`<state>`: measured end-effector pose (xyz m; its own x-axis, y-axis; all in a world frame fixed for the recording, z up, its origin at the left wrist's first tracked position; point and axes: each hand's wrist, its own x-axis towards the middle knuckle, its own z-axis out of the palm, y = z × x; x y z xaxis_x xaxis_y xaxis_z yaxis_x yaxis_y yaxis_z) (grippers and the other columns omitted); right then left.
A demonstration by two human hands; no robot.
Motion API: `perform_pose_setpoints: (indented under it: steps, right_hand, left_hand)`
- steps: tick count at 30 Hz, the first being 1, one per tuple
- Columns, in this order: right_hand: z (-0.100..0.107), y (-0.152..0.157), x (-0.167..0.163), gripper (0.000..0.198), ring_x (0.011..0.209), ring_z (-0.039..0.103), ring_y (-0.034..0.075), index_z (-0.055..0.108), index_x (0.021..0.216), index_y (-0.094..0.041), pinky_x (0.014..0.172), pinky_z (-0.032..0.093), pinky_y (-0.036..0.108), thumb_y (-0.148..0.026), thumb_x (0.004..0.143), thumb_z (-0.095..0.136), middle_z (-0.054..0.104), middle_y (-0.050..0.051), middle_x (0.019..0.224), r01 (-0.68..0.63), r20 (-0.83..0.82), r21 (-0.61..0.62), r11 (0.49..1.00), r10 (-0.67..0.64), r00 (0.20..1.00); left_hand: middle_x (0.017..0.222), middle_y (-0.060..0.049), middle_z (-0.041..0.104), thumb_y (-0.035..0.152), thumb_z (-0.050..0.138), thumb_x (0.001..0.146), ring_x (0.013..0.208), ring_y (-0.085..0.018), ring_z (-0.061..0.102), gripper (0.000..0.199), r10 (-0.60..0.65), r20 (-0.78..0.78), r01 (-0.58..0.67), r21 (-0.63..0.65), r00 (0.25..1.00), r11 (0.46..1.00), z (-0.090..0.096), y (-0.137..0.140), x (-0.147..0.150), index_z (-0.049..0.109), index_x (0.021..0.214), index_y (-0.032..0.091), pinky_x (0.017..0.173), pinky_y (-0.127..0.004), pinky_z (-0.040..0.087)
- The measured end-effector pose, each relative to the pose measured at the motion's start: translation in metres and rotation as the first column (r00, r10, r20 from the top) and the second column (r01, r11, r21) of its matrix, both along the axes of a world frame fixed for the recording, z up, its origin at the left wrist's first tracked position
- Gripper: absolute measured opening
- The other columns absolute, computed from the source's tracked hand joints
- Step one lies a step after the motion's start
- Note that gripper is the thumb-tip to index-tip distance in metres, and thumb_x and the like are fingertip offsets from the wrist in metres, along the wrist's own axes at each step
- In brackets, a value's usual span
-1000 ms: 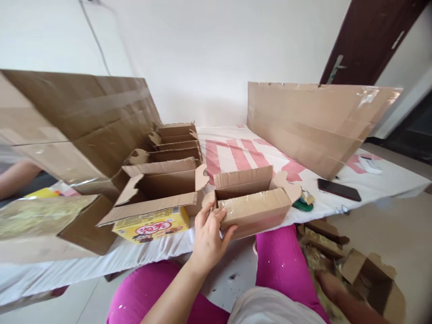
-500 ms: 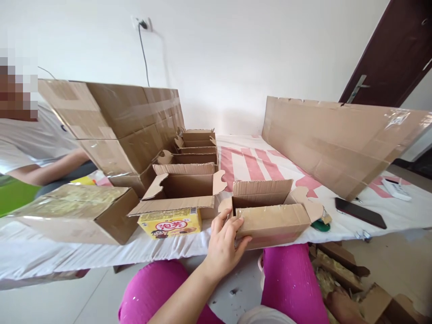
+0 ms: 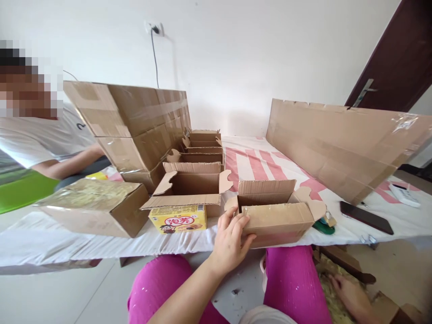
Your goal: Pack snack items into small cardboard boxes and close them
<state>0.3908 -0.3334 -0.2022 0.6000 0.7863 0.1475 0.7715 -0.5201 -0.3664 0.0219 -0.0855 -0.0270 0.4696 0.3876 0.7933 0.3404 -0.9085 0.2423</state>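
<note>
My left hand [image 3: 231, 238] grips the near left corner of an open cardboard box [image 3: 280, 225], fingers over its edge and thumb against the front side. The box stands upright at the table's edge, flaps raised. Down at the lower right, my right hand [image 3: 349, 290] has bent fingers on a taped cardboard box [image 3: 332, 265] on the floor; its grip is partly blurred. Left of my left hand, a yellow printed box [image 3: 178, 219] sits under the front flap of another open cardboard box [image 3: 195, 184].
More open boxes [image 3: 202, 157] line up behind. Stacked taped cartons [image 3: 135, 112] stand left, beside a seated person [image 3: 64, 144]. A closed box [image 3: 97, 207] lies front left. To the right are a tall cardboard panel [image 3: 337, 144], a phone [image 3: 366, 217] and a green tape roll [image 3: 324, 227].
My view has shifted slightly left, so the table's things appear farther right. My right hand has moved up and left over the floor boxes. My left hand stays on its box.
</note>
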Motion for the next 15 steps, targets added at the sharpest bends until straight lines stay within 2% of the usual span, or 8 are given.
perform_pose_setpoints:
  steps: [1,3,5,7,9,11,13,15]
  right_hand:
    - [0.015,0.012,0.000,0.043,0.058,0.066,0.026,0.056,0.054,-0.026,0.054,0.053,0.039,-0.057,0.080,0.043,0.065,0.005,0.058,-0.030,0.000,0.031,0.999,0.030,1.000]
    - [0.046,0.033,-0.006,0.042,0.071,0.068,0.025,0.061,0.069,-0.025,0.067,0.055,0.037,-0.057,0.086,0.039,0.068,0.006,0.072,-0.102,0.039,0.186,0.977,0.096,0.995]
    - [0.072,0.051,-0.020,0.038,0.078,0.068,0.024,0.062,0.083,-0.024,0.075,0.055,0.037,-0.055,0.087,0.042,0.069,0.007,0.082,-0.198,0.083,0.334,0.922,0.180,0.980]
    - [0.089,0.066,-0.037,0.036,0.082,0.067,0.023,0.060,0.098,-0.023,0.077,0.055,0.036,-0.055,0.085,0.049,0.068,0.008,0.089,-0.278,0.094,0.404,0.872,0.262,0.960]
    - [0.097,0.080,-0.052,0.046,0.084,0.067,0.024,0.056,0.109,-0.021,0.077,0.056,0.036,-0.056,0.080,0.058,0.068,0.009,0.095,-0.294,0.065,0.432,0.853,0.296,0.953]
    - [0.101,0.093,-0.061,0.058,0.089,0.067,0.026,0.055,0.114,-0.019,0.079,0.056,0.038,-0.059,0.073,0.065,0.069,0.012,0.101,-0.266,0.002,0.440,0.857,0.296,0.955]
    - [0.102,0.104,-0.065,0.061,0.096,0.067,0.031,0.061,0.109,-0.018,0.084,0.056,0.042,-0.062,0.067,0.067,0.071,0.014,0.103,-0.267,-0.081,0.414,0.871,0.327,0.942]
    - [0.105,0.113,-0.067,0.054,0.100,0.067,0.033,0.070,0.099,-0.019,0.088,0.054,0.045,-0.063,0.068,0.066,0.073,0.014,0.102,-0.315,-0.211,0.330,0.890,0.395,0.894]
  left_hand:
    - [0.111,-0.012,0.064,0.022,0.066,0.082,0.124,-0.034,0.045,0.041,-0.009,0.007,0.009,-0.001,1.000,1.000,-0.001,0.000,0.000,0.048,0.119,0.017,0.095,-0.050,0.045]
    - [0.109,-0.012,0.065,0.021,0.067,0.081,0.124,-0.033,0.045,0.041,-0.026,0.025,0.026,-0.005,0.999,1.000,-0.001,0.001,0.000,0.049,0.118,0.017,0.095,-0.049,0.045]
    - [0.108,-0.013,0.065,0.021,0.068,0.081,0.122,-0.032,0.046,0.040,-0.042,0.055,0.042,-0.002,0.998,0.999,-0.002,0.001,0.000,0.050,0.116,0.017,0.094,-0.048,0.045]
    - [0.107,-0.013,0.064,0.021,0.068,0.081,0.120,-0.031,0.048,0.037,-0.070,0.089,0.069,0.012,0.994,0.998,-0.001,0.001,-0.001,0.052,0.114,0.018,0.091,-0.046,0.046]
    - [0.100,-0.010,0.066,0.018,0.066,0.082,0.115,-0.028,0.052,0.032,-0.144,0.120,0.140,0.039,0.982,0.989,0.000,0.001,-0.002,0.053,0.111,0.019,0.088,-0.043,0.046]
    - [0.092,-0.007,0.067,0.012,0.062,0.083,0.112,-0.026,0.055,0.032,-0.248,0.147,0.241,0.064,0.957,0.968,0.001,0.000,-0.002,0.052,0.111,0.021,0.087,-0.042,0.046]
    - [0.092,-0.005,0.068,0.006,0.057,0.083,0.112,-0.024,0.056,0.044,-0.333,0.174,0.325,0.070,0.927,0.943,0.003,-0.002,-0.002,0.047,0.122,0.023,0.088,-0.043,0.044]
    - [0.097,-0.006,0.070,0.002,0.053,0.084,0.112,-0.023,0.056,0.063,-0.392,0.184,0.388,0.057,0.901,0.920,0.004,-0.002,-0.003,0.031,0.139,0.025,0.090,-0.045,0.042]
